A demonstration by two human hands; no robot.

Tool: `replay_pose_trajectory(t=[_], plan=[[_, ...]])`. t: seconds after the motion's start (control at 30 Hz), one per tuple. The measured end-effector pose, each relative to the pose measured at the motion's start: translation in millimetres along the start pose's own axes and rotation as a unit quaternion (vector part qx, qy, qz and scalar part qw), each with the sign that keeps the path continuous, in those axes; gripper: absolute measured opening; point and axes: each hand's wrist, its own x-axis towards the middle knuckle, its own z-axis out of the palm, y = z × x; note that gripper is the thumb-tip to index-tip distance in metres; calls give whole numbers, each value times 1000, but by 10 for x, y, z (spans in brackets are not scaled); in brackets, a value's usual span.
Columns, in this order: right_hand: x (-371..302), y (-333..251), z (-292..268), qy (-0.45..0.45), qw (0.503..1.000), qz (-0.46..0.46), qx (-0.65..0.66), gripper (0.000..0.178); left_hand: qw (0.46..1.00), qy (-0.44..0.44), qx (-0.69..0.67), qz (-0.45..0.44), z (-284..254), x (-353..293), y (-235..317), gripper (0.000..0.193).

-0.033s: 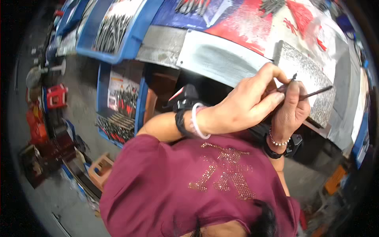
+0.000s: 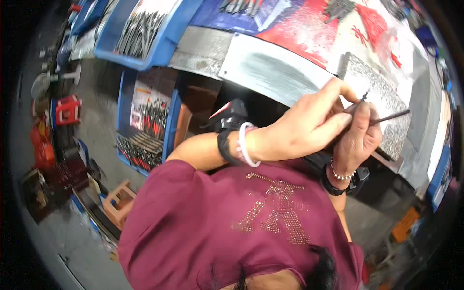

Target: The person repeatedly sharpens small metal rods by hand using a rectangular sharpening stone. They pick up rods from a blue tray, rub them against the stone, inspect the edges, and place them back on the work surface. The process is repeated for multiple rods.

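Note:
My left hand (image 2: 309, 125) reaches across to the right, and its thumb and forefinger pinch a dark, slim metal piece. My right hand (image 2: 356, 133) closes round the same piece, thumb on top. A thin dark rod (image 2: 394, 116) sticks out past the right hand to the right. Above the right thumb rises a short, dark, knobby tip (image 2: 366, 95). Whether rod and tip belong to one tool cannot be made out, since my fingers cover the middle. Behind the hands lies a speckled grey block (image 2: 384, 84) on the bench.
At the upper left, a blue bin (image 2: 157, 60) holds many dark metal pieces. Below it, another blue bin (image 2: 124, 104) contains red-and-black handled tools. A pale metal plate (image 2: 275, 67) runs along the bench edge. An orange stool (image 2: 119, 205) stands on the floor at left.
The view has shifted slightly, and my hands with the dark piece sit a little further right in it. My grip looks the same.

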Motion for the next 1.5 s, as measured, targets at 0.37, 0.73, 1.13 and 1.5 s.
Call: replay_pose_trajectory(t=[0.37, 0.73, 1.13, 1.5], plan=[[12, -64, 36, 18, 992, -75, -95, 35, 981, 96, 121, 121, 233, 58, -96, 29], [-18, 41, 159, 82, 985, -133, -77, 37, 974, 102, 122, 160, 192, 1, -99, 32], [-125, -93, 147, 72, 989, -51, -122, 43, 975, 107, 100, 167, 253, -95, -154, 34], [-121, 20, 104, 73, 974, -176, -125, 44, 977, 123, 62, 163, 317, -110, -211, 26]])
